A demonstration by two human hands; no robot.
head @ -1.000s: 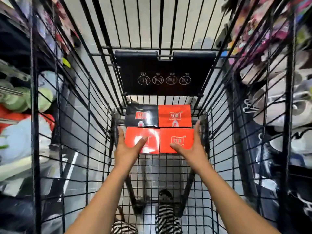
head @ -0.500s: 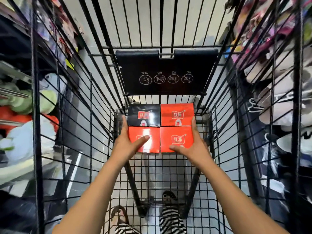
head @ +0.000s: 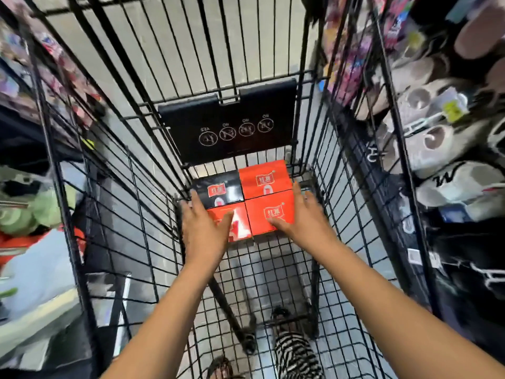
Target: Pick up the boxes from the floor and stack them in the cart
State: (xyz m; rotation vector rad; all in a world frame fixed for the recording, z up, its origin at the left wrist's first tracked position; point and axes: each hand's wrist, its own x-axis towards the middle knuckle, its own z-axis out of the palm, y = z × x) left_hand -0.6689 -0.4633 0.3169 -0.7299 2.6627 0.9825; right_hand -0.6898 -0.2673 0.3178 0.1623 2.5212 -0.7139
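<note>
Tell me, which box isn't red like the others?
The black box, at the far left of the cart. The other three are red boxes: one beside it and two nearer the person.

Two bare arms reach far forward, side by side.
The left grip [head: 203, 233] and the right grip [head: 306, 217] are both spread flat, fingers straight and pointing away, thumbs turned in toward each other, backs facing up.
</note>
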